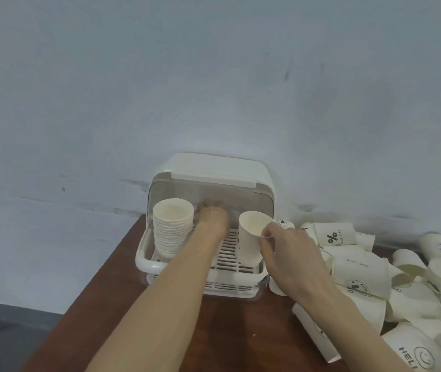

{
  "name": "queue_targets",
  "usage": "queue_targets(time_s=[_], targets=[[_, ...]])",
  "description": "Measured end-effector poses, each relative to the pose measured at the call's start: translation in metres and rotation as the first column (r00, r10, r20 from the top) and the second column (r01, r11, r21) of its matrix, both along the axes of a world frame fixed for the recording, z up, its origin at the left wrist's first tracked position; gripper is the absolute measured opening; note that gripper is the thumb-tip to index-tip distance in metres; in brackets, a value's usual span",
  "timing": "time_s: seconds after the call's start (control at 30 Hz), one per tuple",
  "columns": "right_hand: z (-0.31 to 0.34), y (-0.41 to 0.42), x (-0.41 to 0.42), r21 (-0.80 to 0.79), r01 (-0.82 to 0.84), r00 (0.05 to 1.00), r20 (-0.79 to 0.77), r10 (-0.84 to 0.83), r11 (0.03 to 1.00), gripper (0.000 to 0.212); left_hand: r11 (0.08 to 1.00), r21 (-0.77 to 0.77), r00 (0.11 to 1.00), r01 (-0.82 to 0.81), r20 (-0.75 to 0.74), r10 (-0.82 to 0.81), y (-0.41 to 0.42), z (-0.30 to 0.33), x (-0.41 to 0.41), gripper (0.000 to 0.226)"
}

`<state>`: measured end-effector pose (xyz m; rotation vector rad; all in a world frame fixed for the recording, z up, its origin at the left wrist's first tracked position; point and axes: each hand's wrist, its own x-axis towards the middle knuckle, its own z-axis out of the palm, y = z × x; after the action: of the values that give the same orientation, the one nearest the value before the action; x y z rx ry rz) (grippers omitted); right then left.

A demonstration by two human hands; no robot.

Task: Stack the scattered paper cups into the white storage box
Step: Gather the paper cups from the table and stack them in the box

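- White plastic storage box (261, 181) stands on a brown wooden table (133, 312) against a pale wall (214, 76), its lid swung up and back so the slatted floor inside shows.
- Inside the box, at its left side, 1 tall nested stack of paper cups (172, 226) stands upright, mouth up.
- Left hand (211, 218) reaches deep into the box just right of that stack; its fingers are blurred, so I cannot tell how far they are open or whether they hold anything.
- Right hand (289, 253) is at the box's right side and pinches the rim of 1 single paper cup (249, 242) between thumb and fingertips; the cup is upright, mouth up, with its base low over the slatted floor on the box's right half. Whether it touches the floor is unclear.
- Right of the box, a heap of loose printed cups (391, 285) lies tumbled on the table, most on their sides.
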<state>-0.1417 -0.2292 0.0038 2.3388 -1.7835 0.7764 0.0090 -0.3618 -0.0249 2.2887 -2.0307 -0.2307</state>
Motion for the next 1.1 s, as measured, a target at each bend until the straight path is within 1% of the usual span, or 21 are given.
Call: queue_targets(time_s=[0.1,0.17,0.23,0.3,0.43,0.53,0.63,0.73,0.8,1.0,1.1], targets=[[0.001,0.003,-0.001,-0.013,-0.013,1.000,0.009,0.013,1.000,0.017,0.998,0.040,0.998,-0.051,-0.041,0.052,-0.008,-0.001,0.001,0.059],[0.001,0.005,-0.002,-0.017,-0.018,1.000,0.008,0.018,1.000,0.017,0.997,0.037,0.998,-0.067,-0.008,0.068,-0.012,-0.003,0.002,0.056],[0.003,0.006,-0.002,-0.014,-0.020,1.000,0.005,0.020,1.000,0.018,0.998,0.010,0.998,-0.054,0.041,0.053,-0.014,-0.002,0.004,0.055],[0.006,0.007,-0.003,-0.013,-0.023,1.000,0.006,0.023,1.000,0.019,0.999,0.002,0.998,-0.035,0.059,0.035,-0.012,0.002,0.004,0.052],[0.011,0.009,-0.006,-0.031,-0.014,1.000,0.011,0.014,0.999,0.018,0.999,0.047,0.995,0.027,0.091,-0.031,-0.005,0.011,-0.001,0.039],[0.015,0.012,-0.008,-0.028,0.007,1.000,0.020,-0.007,1.000,0.016,0.995,0.056,0.986,0.077,0.142,-0.085,0.002,0.017,0.001,0.044],[0.020,0.015,-0.010,-0.027,0.033,0.998,0.046,-0.032,0.999,0.016,0.993,-0.031,0.982,0.110,0.155,-0.104,0.019,0.026,0.001,0.052],[0.029,0.018,-0.011,-0.019,0.061,0.996,0.063,-0.060,0.998,0.016,0.985,-0.151,0.995,0.086,0.062,-0.077,0.037,0.029,0.000,0.065],[0.036,0.021,-0.011,-0.029,0.072,0.994,0.081,-0.070,0.997,0.015,0.974,-0.212,0.997,0.079,0.002,-0.081,0.048,0.026,-0.003,0.067],[0.051,0.032,-0.014,-0.038,0.089,0.984,0.155,-0.083,0.995,0.014,0.915,-0.395,0.995,0.083,0.079,-0.057,0.077,0.017,-0.021,0.043],[0.056,0.034,-0.016,-0.046,0.107,0.980,0.176,-0.097,0.993,0.013,0.880,-0.462,0.990,0.111,0.132,-0.055,0.089,0.017,-0.022,0.036]])
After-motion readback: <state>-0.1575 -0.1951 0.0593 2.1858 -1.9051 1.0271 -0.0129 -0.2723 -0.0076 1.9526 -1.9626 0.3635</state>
